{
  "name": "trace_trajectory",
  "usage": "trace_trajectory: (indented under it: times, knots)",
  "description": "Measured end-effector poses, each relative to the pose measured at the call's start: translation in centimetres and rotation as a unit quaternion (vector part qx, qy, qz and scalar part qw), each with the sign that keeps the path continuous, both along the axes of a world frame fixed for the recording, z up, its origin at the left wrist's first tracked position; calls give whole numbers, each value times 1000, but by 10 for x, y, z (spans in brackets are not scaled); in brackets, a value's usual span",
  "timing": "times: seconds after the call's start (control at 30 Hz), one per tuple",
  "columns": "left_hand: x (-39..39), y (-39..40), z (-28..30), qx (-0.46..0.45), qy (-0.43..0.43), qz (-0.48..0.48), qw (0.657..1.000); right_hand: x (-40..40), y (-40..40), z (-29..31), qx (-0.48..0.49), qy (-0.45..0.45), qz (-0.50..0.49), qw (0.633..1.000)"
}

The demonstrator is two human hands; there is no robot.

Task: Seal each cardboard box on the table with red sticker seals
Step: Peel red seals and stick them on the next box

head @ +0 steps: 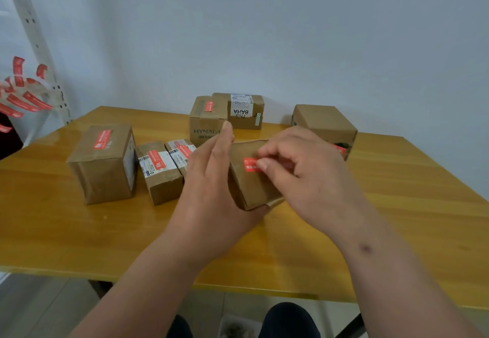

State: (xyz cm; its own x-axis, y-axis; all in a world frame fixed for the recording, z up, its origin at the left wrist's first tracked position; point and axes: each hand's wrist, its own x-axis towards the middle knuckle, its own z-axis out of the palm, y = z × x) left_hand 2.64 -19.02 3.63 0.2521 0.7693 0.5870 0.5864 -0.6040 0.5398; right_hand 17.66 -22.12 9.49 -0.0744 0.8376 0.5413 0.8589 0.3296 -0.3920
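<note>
Head view looks down on a person's two bare arms reaching over a yellow wooden table (291,253). Their left hand (211,187) holds a small cardboard box (251,192) tilted above the table; its fingers (225,136) run fairly straight up the box's left side and the thumb curls under the near bottom corner. Across from them, the right hand (304,176) lies over the box's top face, its fingers (264,164) curled narrow, with the tips down on a red sticker seal (250,165); only the seal's left end shows past the fingertips.

Left of the left fingers stand a large box (105,163) and two slim boxes (161,173), side by side, each with a red seal on top. Just beyond the fingertips are a printed box (206,120) and a white-labelled box (246,110) touching each other. Behind the right hand sits another box (325,123), mostly hidden at its lower edge. Far off to the left, loose red seal strips (18,94) hang by a white slotted post (31,36).
</note>
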Motion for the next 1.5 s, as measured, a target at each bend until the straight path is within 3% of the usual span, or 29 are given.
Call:
trace_trajectory:
  times: [0.3,0.77,1.5]
  knots:
    - [6,-6,-5,-56,-14,37,998,-17,-12,9,-19,-168,-34,985]
    - [7,-9,6,-111,10,30,993,-35,-13,20,-37,-265,-61,962]
    - [9,-7,10,-138,91,70,984,-39,-1,2,62,-254,-45,964]
